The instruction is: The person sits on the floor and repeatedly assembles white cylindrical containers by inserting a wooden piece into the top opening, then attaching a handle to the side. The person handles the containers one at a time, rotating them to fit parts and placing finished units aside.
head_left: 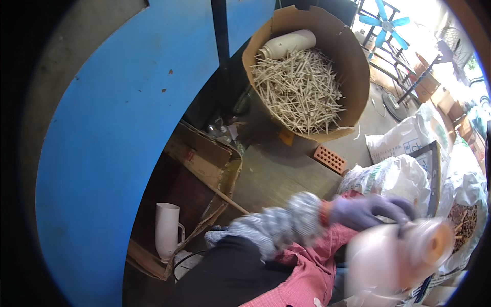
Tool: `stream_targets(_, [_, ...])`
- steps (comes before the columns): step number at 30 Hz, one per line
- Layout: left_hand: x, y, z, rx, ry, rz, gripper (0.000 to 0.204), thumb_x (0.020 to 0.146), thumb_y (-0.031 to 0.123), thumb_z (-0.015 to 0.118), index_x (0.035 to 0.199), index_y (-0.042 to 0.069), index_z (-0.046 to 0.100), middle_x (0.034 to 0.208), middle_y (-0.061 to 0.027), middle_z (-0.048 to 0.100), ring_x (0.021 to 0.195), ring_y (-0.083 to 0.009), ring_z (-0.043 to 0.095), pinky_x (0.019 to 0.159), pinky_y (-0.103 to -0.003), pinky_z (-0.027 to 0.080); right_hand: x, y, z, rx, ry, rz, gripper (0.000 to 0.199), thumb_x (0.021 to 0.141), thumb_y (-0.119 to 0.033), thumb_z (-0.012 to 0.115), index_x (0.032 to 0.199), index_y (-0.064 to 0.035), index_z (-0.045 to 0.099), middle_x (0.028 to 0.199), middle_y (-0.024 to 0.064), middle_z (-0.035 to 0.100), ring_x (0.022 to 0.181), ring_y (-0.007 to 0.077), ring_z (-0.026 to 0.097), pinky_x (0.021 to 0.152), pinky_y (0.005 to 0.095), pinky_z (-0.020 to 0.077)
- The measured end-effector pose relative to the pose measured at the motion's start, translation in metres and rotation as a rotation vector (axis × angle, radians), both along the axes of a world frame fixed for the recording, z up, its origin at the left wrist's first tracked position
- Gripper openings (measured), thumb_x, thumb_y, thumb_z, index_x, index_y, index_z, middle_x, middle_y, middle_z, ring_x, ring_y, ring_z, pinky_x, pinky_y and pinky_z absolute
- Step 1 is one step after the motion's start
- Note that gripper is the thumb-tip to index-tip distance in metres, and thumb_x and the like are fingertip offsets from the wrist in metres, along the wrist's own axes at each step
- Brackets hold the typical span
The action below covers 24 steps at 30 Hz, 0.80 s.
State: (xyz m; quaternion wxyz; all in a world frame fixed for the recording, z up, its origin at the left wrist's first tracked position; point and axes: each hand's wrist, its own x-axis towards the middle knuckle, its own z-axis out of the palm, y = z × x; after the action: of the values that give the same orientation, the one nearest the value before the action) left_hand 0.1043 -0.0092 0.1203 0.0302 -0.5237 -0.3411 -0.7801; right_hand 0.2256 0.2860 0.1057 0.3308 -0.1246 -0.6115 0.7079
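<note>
My left hand (pixel 371 212), in a purple-grey glove with an orange cuff, reaches across to the lower right. Its fingers are closed over a cream plastic jug (pixel 376 261), smeared by motion. The jug's round neck end (pixel 434 244), with an orange-brown opening, points right. I cannot make out my right hand. A grey ruffled sleeve cover (pixel 281 222) wraps my left forearm. At lower left, a similar pale jug with a side handle (pixel 168 230) stands upright beside torn cardboard.
A large round-edged carton (pixel 360 87) holds thin cream sticks (pixel 296 92) and a cream bottle (pixel 291 43). A perforated brick (pixel 330 158) lies by it. Stuffed white sacks (pixel 394 176) line the right. A blue panel (pixel 112 117) fills the left; a blue-bladed fan (pixel 387 24) stands behind.
</note>
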Motion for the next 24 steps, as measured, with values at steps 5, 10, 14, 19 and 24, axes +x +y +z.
stream_targets(5, [-0.004,-0.196,-0.207,-1.403,-0.451,0.787,0.032,0.094,0.023,0.051,0.117,0.005,0.064,0.111,-0.0126,0.064,0.101,-0.0283,0.061,0.093,-0.036,0.048,0.014,0.079,0.069,0.02,0.188,-0.078,0.021,0.095,-0.017,0.061,0.087,-0.0088,0.043,0.064,0.0002,0.043,0.055,0.0105,0.041,0.053,0.0269,0.0374])
stream_targets(10, [0.064,-0.341,-0.3,-1.891,-0.74,1.256,0.03,0.092,0.025,0.054,0.112,0.006,0.065,0.107,-0.0131,0.065,0.098,-0.0302,0.062,0.091,-0.038,0.049,0.026,0.138,0.128,0.192,0.303,-0.141,0.025,0.094,-0.015,0.062,0.083,-0.0098,0.041,0.062,-0.0004,0.042,0.052,0.0102,0.04,0.051,0.0268,0.0365])
stream_targets(14, [0.03,-0.316,-0.318,-1.993,-0.729,1.2,0.029,0.091,0.027,0.056,0.109,0.006,0.066,0.104,-0.0134,0.066,0.095,-0.0316,0.062,0.088,-0.039,0.049,0.107,0.175,0.12,0.587,0.173,-0.81,0.019,0.094,-0.012,0.063,0.09,-0.0066,0.045,0.068,0.0001,0.049,0.053,0.007,0.044,0.048,0.0217,0.036])
stream_targets(19, [0.076,-0.331,-0.287,-2.064,-0.769,1.254,0.027,0.089,0.028,0.059,0.104,0.007,0.068,0.099,-0.0139,0.067,0.092,-0.0335,0.062,0.086,-0.041,0.05,0.166,0.257,0.075,0.551,0.111,-1.018,0.021,0.093,-0.007,0.061,0.105,-0.0016,0.045,0.078,0.0039,0.057,0.055,0.0061,0.049,0.049,0.0192,0.0417])
stream_targets(24, [0.101,-0.325,-0.246,-2.153,-0.774,1.296,0.026,0.087,0.03,0.062,0.099,0.007,0.069,0.095,-0.0143,0.068,0.089,-0.0353,0.062,0.083,-0.042,0.05,0.122,0.367,0.063,0.577,0.082,-1.181,0.027,0.092,-0.009,0.063,0.108,0.0019,0.044,0.083,0.0086,0.06,0.06,0.0129,0.059,0.056,0.026,0.051])
